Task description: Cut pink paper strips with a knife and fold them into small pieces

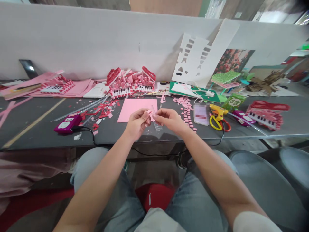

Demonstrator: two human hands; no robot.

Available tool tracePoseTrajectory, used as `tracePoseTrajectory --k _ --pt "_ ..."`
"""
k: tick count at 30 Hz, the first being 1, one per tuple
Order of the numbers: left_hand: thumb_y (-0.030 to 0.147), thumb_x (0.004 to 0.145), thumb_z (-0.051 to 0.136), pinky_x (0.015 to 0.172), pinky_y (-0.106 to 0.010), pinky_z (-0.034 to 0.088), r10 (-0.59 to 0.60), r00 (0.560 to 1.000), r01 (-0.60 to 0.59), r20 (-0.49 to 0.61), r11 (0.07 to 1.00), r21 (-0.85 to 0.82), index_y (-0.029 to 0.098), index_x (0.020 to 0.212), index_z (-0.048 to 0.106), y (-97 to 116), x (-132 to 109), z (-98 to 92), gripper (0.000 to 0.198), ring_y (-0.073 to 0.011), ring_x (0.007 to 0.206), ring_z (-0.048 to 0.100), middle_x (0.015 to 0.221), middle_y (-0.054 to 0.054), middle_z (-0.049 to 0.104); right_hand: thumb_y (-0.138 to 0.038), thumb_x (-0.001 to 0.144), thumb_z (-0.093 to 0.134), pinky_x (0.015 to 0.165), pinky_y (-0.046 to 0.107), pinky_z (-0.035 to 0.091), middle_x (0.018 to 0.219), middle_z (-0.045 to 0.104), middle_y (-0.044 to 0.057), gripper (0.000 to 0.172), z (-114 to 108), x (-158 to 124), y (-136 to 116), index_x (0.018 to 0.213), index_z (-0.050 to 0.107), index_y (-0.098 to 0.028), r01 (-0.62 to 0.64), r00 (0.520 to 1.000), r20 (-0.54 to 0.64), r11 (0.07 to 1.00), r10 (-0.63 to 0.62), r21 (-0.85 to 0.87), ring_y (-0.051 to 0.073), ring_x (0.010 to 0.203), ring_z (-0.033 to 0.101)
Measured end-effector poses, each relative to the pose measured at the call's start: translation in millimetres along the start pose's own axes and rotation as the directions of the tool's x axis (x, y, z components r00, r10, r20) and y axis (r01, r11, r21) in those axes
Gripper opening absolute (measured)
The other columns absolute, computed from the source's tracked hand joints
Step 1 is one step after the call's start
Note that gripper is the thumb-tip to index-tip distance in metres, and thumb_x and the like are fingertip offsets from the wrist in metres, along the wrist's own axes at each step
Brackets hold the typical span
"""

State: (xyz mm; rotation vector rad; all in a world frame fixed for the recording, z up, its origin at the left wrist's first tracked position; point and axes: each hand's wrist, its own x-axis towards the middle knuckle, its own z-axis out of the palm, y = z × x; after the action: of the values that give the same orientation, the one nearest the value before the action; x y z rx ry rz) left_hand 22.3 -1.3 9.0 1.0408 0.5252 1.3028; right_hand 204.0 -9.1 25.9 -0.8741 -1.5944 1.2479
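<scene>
My left hand [137, 122] and my right hand [169, 119] meet above the near edge of the dark table [36, 119]. Both pinch a small pink paper piece [151, 113] between their fingertips. Just behind them lies a pink paper sheet [135, 108] flat on the table. A clear ruler [157, 125] lies under my right fingers. Small pink cut squares [187, 111] are scattered to the right of my right hand.
Paper piano models [131, 84] stand at the back by a white wall. A magenta device [67, 124] with a black cable lies at left among red scraps. A yellow glue gun [218, 111], scissors [218, 124], a card [201, 114] and another piano model [263, 117] lie at right.
</scene>
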Motion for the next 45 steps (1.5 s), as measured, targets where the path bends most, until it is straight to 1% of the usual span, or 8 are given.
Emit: tracePoseTrajectory --k 4,8,17,24,30,34,38,45 --pt "0.044 0.064 0.102 0.049 -0.018 0.045 0.013 1.0 -0.012 0.007 0.999 -0.035 0.018 0.084 0.08 0 0 -0.1 0.04 -0.0081 0.048 0.054 0.054 0.002 0.063 -0.056 0.075 0.088 0.058 0.027 0.035 0.068 0.064 -0.001 0.044 18 6 6 0.075 0.065 -0.019 -0.083 0.997 0.013 0.96 0.082 0.266 0.009 0.058 0.048" --pt "0.044 0.067 0.101 0.049 -0.018 0.044 0.036 0.999 -0.035 0.02 0.999 -0.04 0.018 0.084 0.08 1 -1 0.7 0.037 -0.0079 0.049 0.054 0.054 0.002 0.063 -0.055 0.07 0.092 0.058 0.027 0.034 0.067 0.063 -0.001 0.046 26 8 8 0.072 0.063 -0.019 -0.126 0.991 0.006 0.914 0.134 0.385 0.009 0.059 0.048" --pt "0.045 0.071 0.099 0.05 -0.02 0.044 0.066 0.996 -0.067 0.063 0.998 0.014 0.018 0.083 0.077 3 -3 1.6 0.037 -0.0077 0.046 0.051 0.053 0.002 0.063 -0.056 0.071 0.093 0.061 0.028 0.033 0.069 0.066 0.001 0.046 27 7 11 0.069 0.065 -0.019 -0.086 0.996 0.039 0.892 0.077 0.444 0.01 0.061 0.048" --pt "0.048 0.069 0.099 0.049 -0.02 0.045 0.05 0.997 -0.053 0.057 0.997 0.055 0.018 0.083 0.075 6 -4 2.2 0.041 -0.009 0.048 0.055 0.054 0.001 0.064 -0.059 0.073 0.091 0.066 0.03 0.04 0.074 0.066 0.0 0.046 25 5 10 0.073 0.065 -0.021 -0.079 0.996 0.069 0.907 0.055 0.413 0.012 0.066 0.053" --pt "0.052 0.068 0.099 0.048 -0.021 0.045 0.031 0.994 -0.043 0.107 0.993 0.108 0.018 0.079 0.071 10 -5 0.4 0.045 -0.01 0.047 0.057 0.054 0.001 0.065 -0.063 0.075 0.088 0.067 0.03 0.042 0.073 0.066 0.0 0.048 26 3 7 0.074 0.064 -0.021 -0.078 0.995 0.082 0.922 0.051 0.378 0.011 0.064 0.054" --pt "0.055 0.07 0.097 0.048 -0.021 0.047 0.064 0.99 -0.083 0.124 0.984 0.158 0.018 0.08 0.071 11 -6 -0.5 0.046 -0.0109 0.048 0.059 0.055 0.001 0.066 -0.063 0.076 0.088 0.067 0.03 0.043 0.071 0.065 -0.001 0.05 26 1 3 0.072 0.061 -0.021 -0.068 0.994 0.105 0.921 0.03 0.383 0.01 0.06 0.05" --pt "0.055 0.073 0.094 0.05 -0.023 0.05 0.119 0.983 -0.152 0.142 0.956 0.249 0.018 0.083 0.073 16 -10 0.0 0.044 -0.0127 0.052 0.063 0.059 -0.001 0.069 -0.058 0.078 0.088 0.065 0.029 0.039 0.069 0.062 -0.001 0.048 24 0 -1 0.07 0.061 -0.02 -0.072 0.992 0.121 0.912 0.025 0.403 0.01 0.061 0.049" --pt "0.053 0.072 0.095 0.051 -0.025 0.052 0.199 0.972 -0.233 0.124 0.868 0.439 0.017 0.081 0.076 29 -14 2.3 0.042 -0.0144 0.053 0.064 0.065 -0.004 0.072 -0.054 0.07 0.094 0.06 0.028 0.035 0.065 0.058 -0.002 0.046 24 -1 -4 0.066 0.065 -0.018 -0.136 0.99 0.084 0.897 0.111 0.421 0.009 0.06 0.045"
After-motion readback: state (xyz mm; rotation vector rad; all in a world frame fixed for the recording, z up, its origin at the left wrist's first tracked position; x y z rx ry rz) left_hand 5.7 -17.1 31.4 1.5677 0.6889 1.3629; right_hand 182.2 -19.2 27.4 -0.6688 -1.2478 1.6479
